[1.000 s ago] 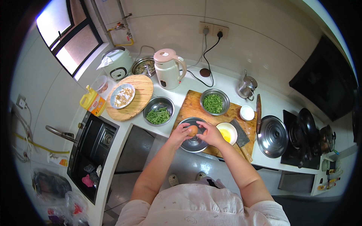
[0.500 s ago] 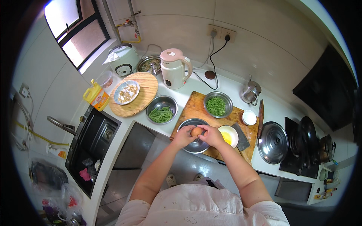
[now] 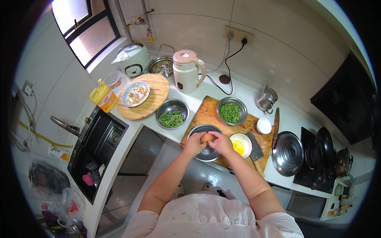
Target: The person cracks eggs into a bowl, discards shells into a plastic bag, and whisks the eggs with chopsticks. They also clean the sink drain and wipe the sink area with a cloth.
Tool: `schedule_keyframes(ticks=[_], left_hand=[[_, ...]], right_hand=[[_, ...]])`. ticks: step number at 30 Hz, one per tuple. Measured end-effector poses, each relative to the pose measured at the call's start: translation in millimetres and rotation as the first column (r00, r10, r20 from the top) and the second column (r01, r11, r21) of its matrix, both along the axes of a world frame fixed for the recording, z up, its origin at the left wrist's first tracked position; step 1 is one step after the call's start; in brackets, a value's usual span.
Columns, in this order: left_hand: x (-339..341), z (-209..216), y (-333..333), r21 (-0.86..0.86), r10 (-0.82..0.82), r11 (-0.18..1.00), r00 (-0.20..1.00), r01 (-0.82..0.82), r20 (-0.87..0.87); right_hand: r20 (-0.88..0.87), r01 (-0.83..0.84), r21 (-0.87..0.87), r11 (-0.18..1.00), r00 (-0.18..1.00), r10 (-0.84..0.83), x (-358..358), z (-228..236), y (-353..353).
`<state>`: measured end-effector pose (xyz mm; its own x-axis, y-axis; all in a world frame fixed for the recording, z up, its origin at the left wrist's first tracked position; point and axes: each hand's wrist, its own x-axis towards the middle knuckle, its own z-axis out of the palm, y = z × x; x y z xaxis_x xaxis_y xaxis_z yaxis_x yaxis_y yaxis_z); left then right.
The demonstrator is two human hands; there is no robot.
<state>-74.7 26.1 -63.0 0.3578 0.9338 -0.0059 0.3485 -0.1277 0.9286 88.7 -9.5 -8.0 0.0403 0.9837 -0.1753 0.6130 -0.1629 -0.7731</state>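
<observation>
A brown egg [image 3: 206,138] is held between the fingertips of my left hand [image 3: 194,145] and my right hand [image 3: 222,144]. Both hands are closed on it from either side, above a metal bowl [image 3: 208,155] at the near edge of the wooden cutting board [image 3: 206,109]. My hands hide part of this bowl, and whether the shell is cracked is too small to tell. Just right of my right hand stands a white bowl [image 3: 248,146] with yellow egg [image 3: 238,147] in it. Beside that bowl lies a cleaver [image 3: 254,148] with a wooden handle.
A metal bowl of chopped greens [image 3: 229,113] and a small white cup [image 3: 264,126] stand on the board. Left are a bowl of cut green beans [image 3: 171,119], a plate [image 3: 136,94] on a round wooden board, and the sink [image 3: 93,150]. A pot lid [image 3: 287,154] lies right, near the stove.
The view has shifted slightly, so the surroundings appear a little displaced. Both hands still hold the egg over the metal bowl.
</observation>
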Motion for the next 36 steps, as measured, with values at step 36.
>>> schedule_keyframes(ticks=[36], left_hand=[[-5,39,12,0.465,-0.072,0.868,0.970,0.175,-0.230]], right_hand=[[0.358,-0.262,0.502,0.824,0.930,0.078,16,23,10]])
